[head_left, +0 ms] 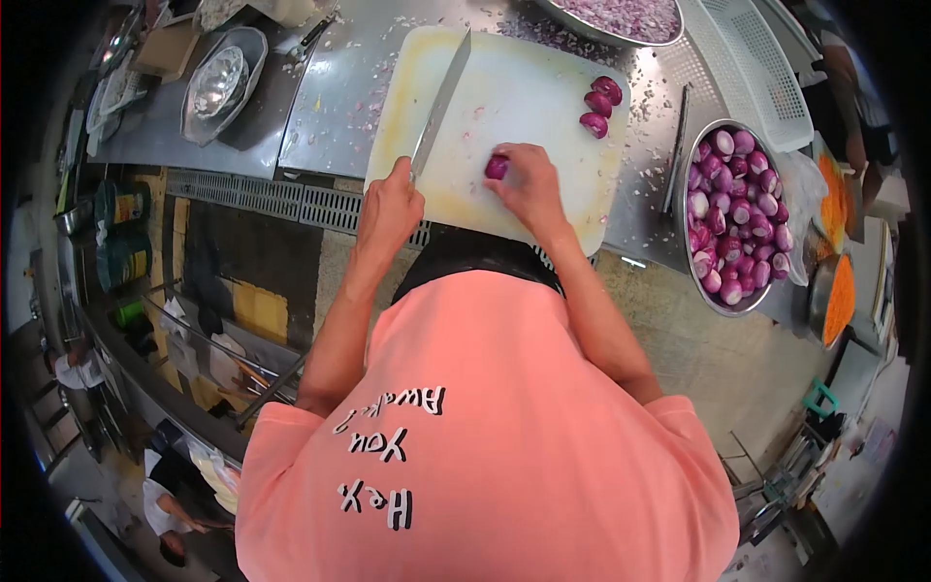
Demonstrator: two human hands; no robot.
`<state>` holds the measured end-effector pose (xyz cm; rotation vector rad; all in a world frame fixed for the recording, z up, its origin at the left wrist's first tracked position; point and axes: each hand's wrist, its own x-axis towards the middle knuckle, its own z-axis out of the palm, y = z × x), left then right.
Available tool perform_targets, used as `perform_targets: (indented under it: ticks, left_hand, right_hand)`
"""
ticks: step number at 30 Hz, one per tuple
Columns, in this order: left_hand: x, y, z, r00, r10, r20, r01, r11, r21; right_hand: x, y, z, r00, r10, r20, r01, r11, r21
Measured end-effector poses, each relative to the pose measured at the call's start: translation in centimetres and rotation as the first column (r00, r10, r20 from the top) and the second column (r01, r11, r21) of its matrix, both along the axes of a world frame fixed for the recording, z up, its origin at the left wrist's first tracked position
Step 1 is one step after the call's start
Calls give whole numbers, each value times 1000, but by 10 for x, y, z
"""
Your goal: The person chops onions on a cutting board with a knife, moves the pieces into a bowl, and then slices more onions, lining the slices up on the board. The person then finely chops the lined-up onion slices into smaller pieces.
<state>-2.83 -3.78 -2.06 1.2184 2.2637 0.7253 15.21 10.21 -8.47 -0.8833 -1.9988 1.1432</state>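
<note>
My left hand (391, 210) is closed round the handle of a long kitchen knife (442, 105). The blade points away from me across the left side of a white cutting board (543, 82). My right hand (529, 190) grips a peeled red onion (497, 167) near the board's front, partly covered by the fingers. Knife and onion are apart. At the board's right side lie several red onion pieces (600, 107). Small onion bits are scattered on the board.
A steel bowl of peeled red onions (737, 218) stands at right, beside a dark long tool (676, 150). Chopped onion (630, 15) fills a bowl at the back. A white plastic basket (761, 78), bowls of orange shreds (839, 301) and a foil-like bowl (219, 82) stand around.
</note>
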Motion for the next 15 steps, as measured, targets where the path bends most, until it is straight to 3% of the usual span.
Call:
perform_targets:
  ticks: [2,4,6,15]
  left_hand:
    - [5,-2,8,1000,-9,-9,9,1000,18]
    - [12,-2,17,1000,-13,-11,13,999,33]
    - [21,-3,25,995,-2,97,1,1000,20]
    - [54,5,45,995,-80,55,82,996,-46]
  right_hand:
    - [-10,-2,6,969,83,233,-146,953,267]
    - [-8,-3,14,971,88,222,-146,955,258]
    - [-4,-7,22,986,4,164,-40,975,219]
    - [-10,-8,29,966,52,251,-101,977,185]
